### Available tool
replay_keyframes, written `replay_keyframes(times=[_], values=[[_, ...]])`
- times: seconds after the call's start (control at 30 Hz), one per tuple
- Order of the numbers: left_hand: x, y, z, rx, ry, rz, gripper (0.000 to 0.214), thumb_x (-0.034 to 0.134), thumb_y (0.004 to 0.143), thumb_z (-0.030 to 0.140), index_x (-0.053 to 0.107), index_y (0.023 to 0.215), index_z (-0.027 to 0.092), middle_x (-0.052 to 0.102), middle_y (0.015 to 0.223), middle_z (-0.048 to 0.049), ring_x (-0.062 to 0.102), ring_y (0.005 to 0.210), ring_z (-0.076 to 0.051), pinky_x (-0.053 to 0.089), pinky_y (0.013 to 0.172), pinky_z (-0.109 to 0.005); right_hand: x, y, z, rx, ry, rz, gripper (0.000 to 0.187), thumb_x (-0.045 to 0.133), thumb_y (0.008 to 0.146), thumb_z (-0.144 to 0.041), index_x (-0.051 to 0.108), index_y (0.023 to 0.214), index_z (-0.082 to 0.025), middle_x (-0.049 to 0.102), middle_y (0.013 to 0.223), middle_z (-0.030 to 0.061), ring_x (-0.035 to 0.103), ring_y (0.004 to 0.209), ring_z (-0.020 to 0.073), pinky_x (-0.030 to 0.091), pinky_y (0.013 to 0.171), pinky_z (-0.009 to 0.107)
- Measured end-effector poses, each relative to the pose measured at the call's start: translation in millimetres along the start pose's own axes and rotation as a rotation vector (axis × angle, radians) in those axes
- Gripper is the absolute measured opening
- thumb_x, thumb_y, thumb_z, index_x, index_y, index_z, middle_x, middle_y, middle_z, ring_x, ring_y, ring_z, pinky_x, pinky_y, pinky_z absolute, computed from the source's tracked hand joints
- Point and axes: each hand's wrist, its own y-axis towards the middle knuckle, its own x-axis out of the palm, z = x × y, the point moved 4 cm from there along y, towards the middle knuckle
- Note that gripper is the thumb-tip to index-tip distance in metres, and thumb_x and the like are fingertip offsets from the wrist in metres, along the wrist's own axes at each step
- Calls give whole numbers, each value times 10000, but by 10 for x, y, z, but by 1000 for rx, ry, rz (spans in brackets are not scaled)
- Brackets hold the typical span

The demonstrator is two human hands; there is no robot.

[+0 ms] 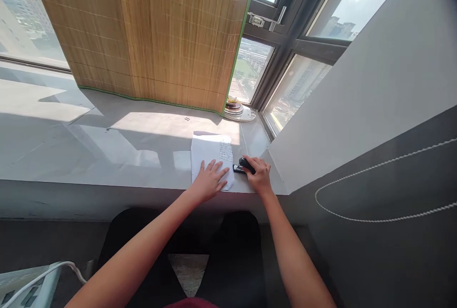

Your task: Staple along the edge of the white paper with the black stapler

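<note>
White paper sheets [205, 148] lie near the front edge of the windowsill, with small dark writing at their upper right. My left hand [210, 180] rests on the lower part of the paper, fingers spread flat. To its right, my right hand [259, 172] is wrapped around a black stapler [246, 165]. The stapler's front end points left and meets the right edge of the paper. Whether any paper sits between its jaws I cannot tell.
A bamboo blind [153, 32] hangs over the window behind the sill [89, 155]. Stacked plates [237, 111] stand in the far corner. Two tiny staple-like bits [187, 119] lie beyond the paper. A white wall [357, 94] slopes at the right, with a looped cord [342, 215] nearby.
</note>
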Motion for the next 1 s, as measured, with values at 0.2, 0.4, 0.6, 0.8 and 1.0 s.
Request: replay_keyframes(times=[0.2,0.4,0.6,0.8,1.0], values=[[-144,9,149,5,25,-31,514,551,1015,448,549,1504,292,528,1535,-179,404,1484,-426,287,1178,-766,76,80,-73,-65,-2,52,467,574,1015,-295,610,1480,-315,697,1230,89,579,1137,306,357,1044,482],[-114,90,245,52,-24,-66,557,500,1033,464,481,1558,280,394,1686,-110,307,1568,-395,244,1223,-745,78,81,-90,-174,-59,7,547,534,1047,-249,484,1583,-349,674,1249,64,579,1120,270,396,995,425],[-59,69,217,62,-35,-64,573,477,1038,484,464,1584,312,395,1694,-79,304,1573,-389,188,1247,-734,106,108,-82,-154,-137,29,511,497,1055,-221,531,1552,-333,666,1248,79,562,1140,276,393,978,414],[-56,62,218,65,-23,-42,572,474,1038,494,474,1577,303,418,1680,-86,323,1564,-395,199,1245,-729,127,110,-112,-161,-196,8,481,473,1069,-236,543,1537,-320,655,1261,84,545,1145,276,375,993,413],[-77,62,223,67,-31,-41,572,476,1038,496,476,1577,303,417,1680,-86,329,1561,-398,206,1243,-731,116,114,-156,-172,-227,-15,467,471,1082,-264,535,1541,-319,656,1275,86,538,1157,279,361,1007,420]])
